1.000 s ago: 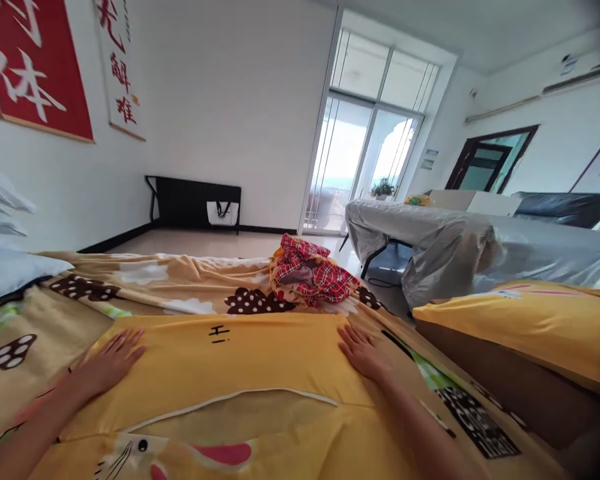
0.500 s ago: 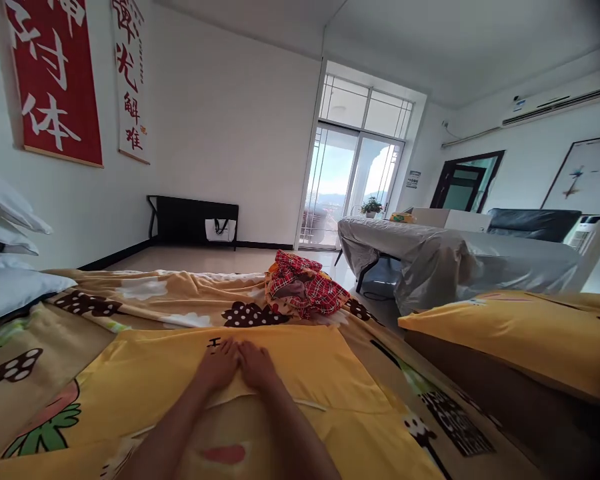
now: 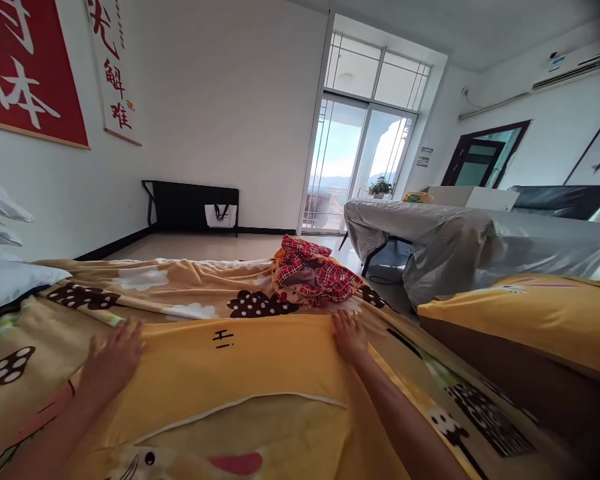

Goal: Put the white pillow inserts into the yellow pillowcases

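A yellow cloth [image 3: 275, 353] printed with "Hi" lies spread on the patterned blanket [image 3: 190, 287]; it looks like a garment or a cover. A pale curved edge crosses its lower part, where a tan area with a pink print shows. Over its far left corner is my left hand [image 3: 113, 357], fingers spread, slightly blurred. My right hand [image 3: 350, 337] rests flat on the far right corner, fingers stretched out. Neither hand grips anything. Just beyond the cloth sits a crumpled red plaid cloth [image 3: 315, 273].
White pillows [image 3: 20, 283] are stacked at the left. Another yellow cloth [image 3: 525, 313] covers a brown block at the right. Behind it stands a table under plastic sheeting [image 3: 430, 227]. A black folded frame [image 3: 190, 207] with a white bag leans at the wall.
Both hands have moved apart from the middle of the yellow cloth, the left to its far left corner and the right to its far right corner. The view has shifted slightly.
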Available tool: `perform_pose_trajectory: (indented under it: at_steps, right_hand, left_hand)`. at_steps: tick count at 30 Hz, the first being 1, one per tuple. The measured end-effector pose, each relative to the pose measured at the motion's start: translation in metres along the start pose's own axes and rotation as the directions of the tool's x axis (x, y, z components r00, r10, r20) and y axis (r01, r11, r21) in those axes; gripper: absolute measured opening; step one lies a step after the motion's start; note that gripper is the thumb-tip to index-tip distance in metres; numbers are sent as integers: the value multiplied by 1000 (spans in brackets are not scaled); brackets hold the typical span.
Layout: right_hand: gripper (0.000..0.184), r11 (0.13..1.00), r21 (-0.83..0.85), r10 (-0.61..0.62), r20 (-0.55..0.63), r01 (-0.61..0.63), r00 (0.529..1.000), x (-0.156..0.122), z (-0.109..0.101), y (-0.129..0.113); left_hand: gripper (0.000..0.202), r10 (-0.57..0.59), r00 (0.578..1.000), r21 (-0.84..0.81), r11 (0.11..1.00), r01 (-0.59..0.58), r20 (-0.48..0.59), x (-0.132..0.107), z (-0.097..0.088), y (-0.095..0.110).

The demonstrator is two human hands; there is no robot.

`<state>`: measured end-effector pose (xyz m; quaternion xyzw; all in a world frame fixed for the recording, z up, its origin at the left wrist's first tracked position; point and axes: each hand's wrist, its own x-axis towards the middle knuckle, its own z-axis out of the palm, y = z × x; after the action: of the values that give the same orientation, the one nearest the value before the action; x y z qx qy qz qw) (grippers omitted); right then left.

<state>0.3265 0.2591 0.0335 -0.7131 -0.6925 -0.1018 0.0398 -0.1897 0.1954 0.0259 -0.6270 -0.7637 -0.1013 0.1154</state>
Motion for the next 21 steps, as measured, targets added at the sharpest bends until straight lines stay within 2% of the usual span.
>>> perform_pose_trajectory:
  at_steps: [1,2,3,4,5,6,7,8,10,12,13,15,17,19,21]
  right_hand:
    - [50,999,11,-34,-8,34,999,-6,-9,-22]
    - [49,996,37,-80,-4,80,997,-15,-16,-47]
    - [45,985,94,-147,18,144,989,-25,-22,-73]
    - [43,946,167,-292,53,280,955,-37,-25,-97]
    - [42,896,237,-403,76,376,912,-49,-25,-118]
    - [44,860,301,-450,64,412,891,-61,-24,-135]
    - [49,848,351,-445,64,397,893,-71,-22,-144]
    - [53,844,381,-428,56,377,902,-79,-19,-146]
    - [58,860,397,-383,84,322,920,-86,-14,-127]
    - [60,911,352,-275,130,215,953,-86,-8,-87]
    - [62,934,326,-201,142,145,969,-84,-5,-63]
    - [66,952,303,-94,181,35,979,-81,5,-19]
    - [73,943,334,-57,201,-13,978,-78,19,14]
    - [76,925,378,-46,174,-24,984,-76,34,33]
    - [75,891,454,-73,89,24,993,-77,46,42]
  left_hand:
    - [60,62,998,27,998,-62,5,-5,-10,27]
    - [60,107,993,3,994,-108,58,-12,-20,56]
    - [60,198,973,-69,979,-191,116,-19,-26,84]
    - [60,313,930,-141,947,-289,194,-27,-31,110]
    - [58,389,889,-185,918,-351,243,-35,-32,130]
    - [56,436,857,-215,897,-387,274,-43,-31,141]
    - [55,465,837,-239,881,-407,289,-50,-27,143]
    - [55,472,834,-246,877,-412,287,-55,-23,134]
    - [56,426,869,-225,899,-375,252,-62,-11,90]
    - [52,305,920,-141,950,-278,244,-66,-1,25]
    - [49,253,933,-104,967,-234,255,-69,1,-7]
    - [49,162,961,-46,987,-156,225,-79,0,-57]
    - [53,72,976,-20,997,-70,205,-94,-7,-82]
    - [56,13,978,-32,999,-6,210,-107,-17,-86]
    - [58,3,975,-76,997,14,223,-116,-27,-83]
